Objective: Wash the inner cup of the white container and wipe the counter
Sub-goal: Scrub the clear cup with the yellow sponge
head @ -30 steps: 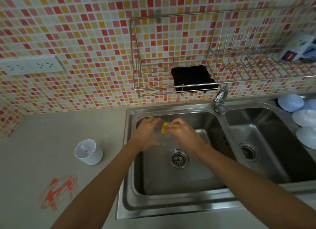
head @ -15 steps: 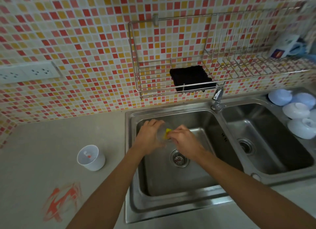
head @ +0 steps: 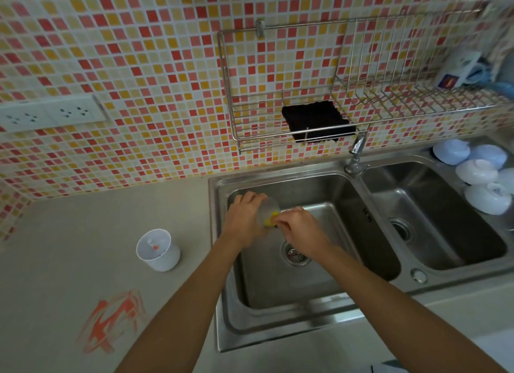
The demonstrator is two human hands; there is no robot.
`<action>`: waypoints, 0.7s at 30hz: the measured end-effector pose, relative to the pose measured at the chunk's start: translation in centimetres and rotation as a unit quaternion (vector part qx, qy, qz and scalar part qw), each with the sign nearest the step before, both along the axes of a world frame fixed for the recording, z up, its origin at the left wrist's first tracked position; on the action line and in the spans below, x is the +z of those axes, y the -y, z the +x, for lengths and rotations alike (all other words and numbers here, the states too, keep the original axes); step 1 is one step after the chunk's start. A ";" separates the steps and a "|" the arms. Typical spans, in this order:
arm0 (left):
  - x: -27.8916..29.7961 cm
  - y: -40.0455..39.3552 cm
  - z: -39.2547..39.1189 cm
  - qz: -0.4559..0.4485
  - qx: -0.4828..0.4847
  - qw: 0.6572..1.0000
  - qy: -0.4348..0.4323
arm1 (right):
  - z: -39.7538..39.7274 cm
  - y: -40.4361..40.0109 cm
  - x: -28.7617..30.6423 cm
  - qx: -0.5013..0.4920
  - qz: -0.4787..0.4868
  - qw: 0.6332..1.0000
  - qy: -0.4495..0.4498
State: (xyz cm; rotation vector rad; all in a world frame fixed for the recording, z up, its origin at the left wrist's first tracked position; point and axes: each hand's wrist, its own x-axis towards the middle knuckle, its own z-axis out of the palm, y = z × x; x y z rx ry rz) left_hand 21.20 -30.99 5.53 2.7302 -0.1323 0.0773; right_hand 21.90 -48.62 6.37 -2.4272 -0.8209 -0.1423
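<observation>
Over the left sink basin (head: 328, 272) my left hand (head: 244, 216) grips a clear inner cup (head: 267, 209), tilted with its mouth toward the right. My right hand (head: 301, 230) presses a yellow sponge (head: 271, 219) into the cup's mouth; most of the sponge is hidden by my fingers. The white container (head: 158, 250) stands upright on the grey counter (head: 69, 247) left of the sink, with small orange specks inside. An orange-red smear (head: 111, 321) marks the counter near the front left.
A faucet (head: 356, 155) rises between the two basins. A wire rack (head: 306, 88) on the tiled wall holds a black cloth (head: 317, 122). Several white and pale blue bowls (head: 478, 175) lie upside down right of the right basin (head: 434, 219). Wall sockets (head: 47, 113) are at the left.
The view has swung so the sink and hands sit further right and lower. My hands stay together over the left basin, the cup now tilted more toward the right hand.
</observation>
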 end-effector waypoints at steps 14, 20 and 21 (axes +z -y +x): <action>1.7 -1.6 0.2 -0.105 0.085 0.991 0.019 | 3.9 -0.6 12.7 -0.161 0.389 0.901 -0.105; 1.7 -1.1 1.2 -0.089 0.090 0.992 -0.008 | 13.2 -4.7 17.1 -0.179 0.252 0.951 -0.003; 1.8 -0.9 1.3 -0.088 0.094 0.992 -0.012 | 14.6 -5.2 16.7 -0.180 0.199 0.963 -0.015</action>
